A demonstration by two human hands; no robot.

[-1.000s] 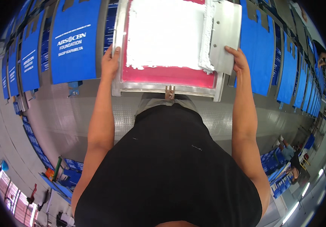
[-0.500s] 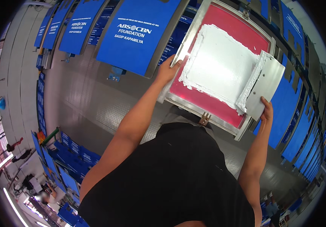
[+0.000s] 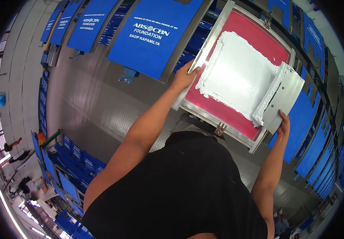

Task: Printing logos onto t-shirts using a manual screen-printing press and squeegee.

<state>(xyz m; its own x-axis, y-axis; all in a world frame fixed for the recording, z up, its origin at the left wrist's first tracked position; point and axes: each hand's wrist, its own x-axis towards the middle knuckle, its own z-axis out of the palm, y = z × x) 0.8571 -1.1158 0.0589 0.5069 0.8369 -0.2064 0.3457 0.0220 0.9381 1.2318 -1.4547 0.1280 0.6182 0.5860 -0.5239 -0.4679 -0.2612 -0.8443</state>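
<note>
Left hand (image 3: pixel 186 77) grips the left rail of the screen-printing frame (image 3: pixel 204 55), steadying it. Right hand (image 3: pixel 284 121) clasps the metal squeegee (image 3: pixel 285 99) at the frame's right, blade edge in the white ink (image 3: pixel 235 77). Blue bags (image 3: pixel 156 36) lie far left.

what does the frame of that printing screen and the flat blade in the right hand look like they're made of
Screen frame: bare metal, probably aluminium; silvery, with a bright glint by the left hand.
Blade held by the right hand: pale, flat and matte, likely metal or plastic; white paste coats its edge.
</note>
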